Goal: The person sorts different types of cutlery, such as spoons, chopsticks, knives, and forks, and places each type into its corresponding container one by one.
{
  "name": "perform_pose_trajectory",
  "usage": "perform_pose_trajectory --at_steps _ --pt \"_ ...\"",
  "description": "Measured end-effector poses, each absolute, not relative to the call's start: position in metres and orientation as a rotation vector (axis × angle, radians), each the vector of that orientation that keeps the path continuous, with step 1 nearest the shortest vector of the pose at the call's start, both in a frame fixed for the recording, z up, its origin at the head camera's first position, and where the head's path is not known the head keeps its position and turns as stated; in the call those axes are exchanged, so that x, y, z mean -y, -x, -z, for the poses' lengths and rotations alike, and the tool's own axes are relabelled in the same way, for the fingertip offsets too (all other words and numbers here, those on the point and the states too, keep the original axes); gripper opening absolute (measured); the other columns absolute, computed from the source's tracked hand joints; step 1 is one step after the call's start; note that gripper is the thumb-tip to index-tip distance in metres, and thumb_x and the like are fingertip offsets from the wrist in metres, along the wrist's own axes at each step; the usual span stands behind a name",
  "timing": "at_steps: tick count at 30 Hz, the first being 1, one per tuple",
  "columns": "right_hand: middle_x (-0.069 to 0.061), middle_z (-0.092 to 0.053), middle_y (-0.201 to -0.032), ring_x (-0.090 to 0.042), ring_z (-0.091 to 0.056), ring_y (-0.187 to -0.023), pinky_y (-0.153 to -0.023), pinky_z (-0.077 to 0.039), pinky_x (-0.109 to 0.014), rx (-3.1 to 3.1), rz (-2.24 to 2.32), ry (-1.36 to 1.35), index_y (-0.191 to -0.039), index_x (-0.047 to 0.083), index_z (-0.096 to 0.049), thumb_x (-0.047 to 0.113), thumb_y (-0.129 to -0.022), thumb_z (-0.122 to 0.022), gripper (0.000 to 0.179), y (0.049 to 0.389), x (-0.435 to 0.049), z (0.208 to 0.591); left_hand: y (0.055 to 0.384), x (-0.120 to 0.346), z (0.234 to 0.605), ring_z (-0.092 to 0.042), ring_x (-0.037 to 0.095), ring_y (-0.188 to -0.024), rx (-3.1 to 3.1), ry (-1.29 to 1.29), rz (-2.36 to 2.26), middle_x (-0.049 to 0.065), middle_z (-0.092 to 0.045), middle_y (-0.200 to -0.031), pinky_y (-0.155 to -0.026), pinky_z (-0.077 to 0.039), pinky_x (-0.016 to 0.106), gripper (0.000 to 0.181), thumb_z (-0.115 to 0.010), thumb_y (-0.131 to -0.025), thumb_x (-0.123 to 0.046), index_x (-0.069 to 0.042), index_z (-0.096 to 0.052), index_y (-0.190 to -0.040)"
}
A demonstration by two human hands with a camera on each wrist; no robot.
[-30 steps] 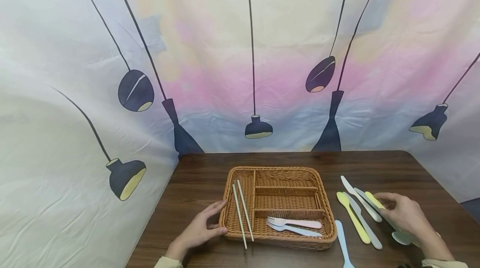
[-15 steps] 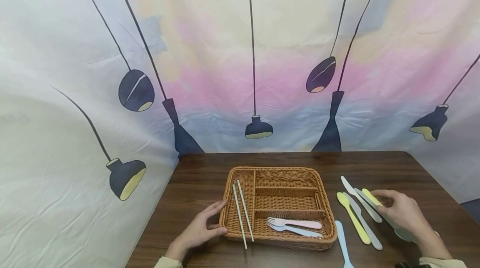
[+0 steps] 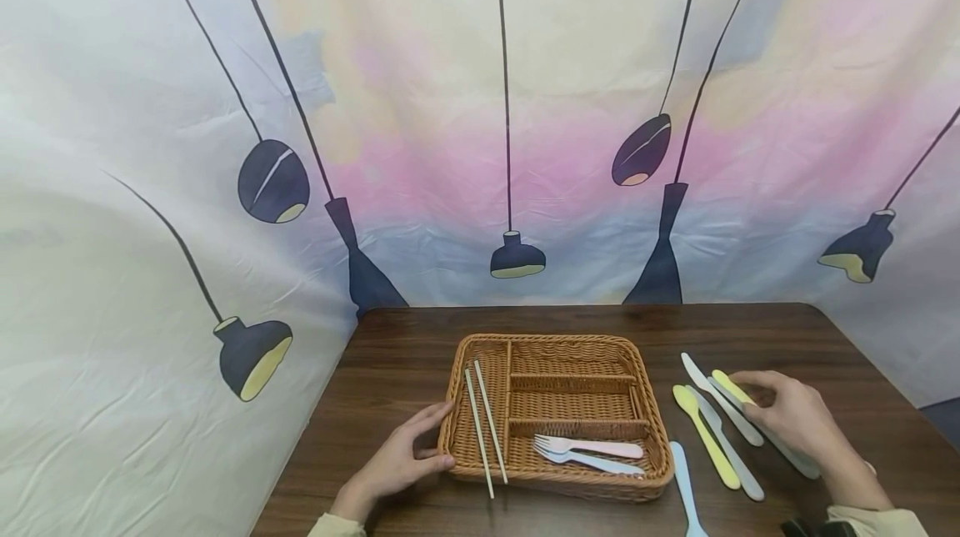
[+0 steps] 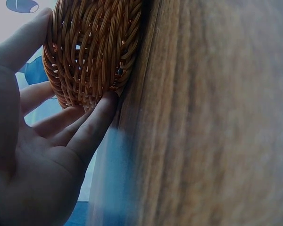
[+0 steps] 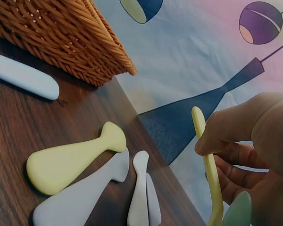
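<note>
With thumb and fingers, my right hand (image 3: 795, 416) pinches a slim yellow piece of cutlery (image 5: 210, 172). Its far end is hidden, so I cannot tell its kind. Beneath that hand lies a grey utensil (image 3: 801, 464), partly covered. My left hand (image 3: 397, 454) touches the left side of the wicker basket (image 3: 555, 487), its fingers fairly straight against the weave (image 4: 89, 52). Two pale chopsticks (image 3: 480, 429) lie in the basket's left compartment, their near ends over the rim. A pink-handled fork (image 3: 600, 447) and a light-blue one (image 3: 592, 462) lie in the front right compartment.
Right of the basket, a yellow spoon (image 3: 708, 441), a grey knife (image 3: 731, 449) and a white knife (image 3: 705, 378) lie on the dark wooden table (image 3: 585, 516). A light-blue utensil (image 3: 685, 483) lies near the basket's front right corner. A printed cloth (image 3: 450, 103) hangs behind.
My right hand has shifted left and slightly away from me, and the yellow piece of cutlery has moved with it. My left hand and the basket stay in place.
</note>
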State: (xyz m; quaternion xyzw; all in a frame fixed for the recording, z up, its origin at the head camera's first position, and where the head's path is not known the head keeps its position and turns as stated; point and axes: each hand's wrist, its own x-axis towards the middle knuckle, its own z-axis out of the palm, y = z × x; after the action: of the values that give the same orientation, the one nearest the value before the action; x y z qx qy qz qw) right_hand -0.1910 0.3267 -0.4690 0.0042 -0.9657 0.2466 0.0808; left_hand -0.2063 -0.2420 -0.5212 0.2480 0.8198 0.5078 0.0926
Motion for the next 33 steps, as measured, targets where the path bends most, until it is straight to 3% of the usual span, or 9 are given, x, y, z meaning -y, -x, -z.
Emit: perform_pose_trajectory --at_steps 13,25,33 --pt "-0.016 -0.069 -0.100 -0.029 -0.065 -0.084 -0.060 -0.054 -0.040 2.857 -0.762 -0.056 -0.117 0.004 -0.068 0.005 -0.078 -0.075 0.039 0.194 -0.315 0.459 0.207 0.242 0.522 -0.029 0.050 -0.138 -2.438 -0.749 -1.503 0.025 -0.022 -0.157 -0.089 -0.056 0.023 0.078 -0.075 -0.086 -0.018 -0.011 -0.034 -0.152" --pt "-0.011 -0.066 -0.100 -0.020 -0.058 -0.081 -0.060 -0.046 -0.030 2.843 -0.743 -0.114 -0.119 0.007 -0.067 0.005 -0.078 -0.073 0.041 0.199 -0.305 0.450 0.206 0.242 0.521 -0.029 0.051 -0.137 -2.429 -0.742 -1.492 0.025 -0.022 -0.157 -0.089 -0.056 0.026 0.077 -0.074 -0.088 -0.018 -0.014 -0.033 -0.153" --pt "-0.016 -0.067 -0.105 -0.026 -0.063 -0.085 -0.062 -0.051 -0.036 2.811 -0.759 -0.166 -0.119 0.007 -0.066 0.005 -0.078 -0.075 0.041 0.200 -0.299 0.443 0.206 0.242 0.521 -0.029 0.050 -0.138 -2.422 -0.728 -1.503 0.024 -0.022 -0.157 -0.089 -0.056 0.025 0.077 -0.075 -0.087 -0.018 -0.015 -0.034 -0.152"
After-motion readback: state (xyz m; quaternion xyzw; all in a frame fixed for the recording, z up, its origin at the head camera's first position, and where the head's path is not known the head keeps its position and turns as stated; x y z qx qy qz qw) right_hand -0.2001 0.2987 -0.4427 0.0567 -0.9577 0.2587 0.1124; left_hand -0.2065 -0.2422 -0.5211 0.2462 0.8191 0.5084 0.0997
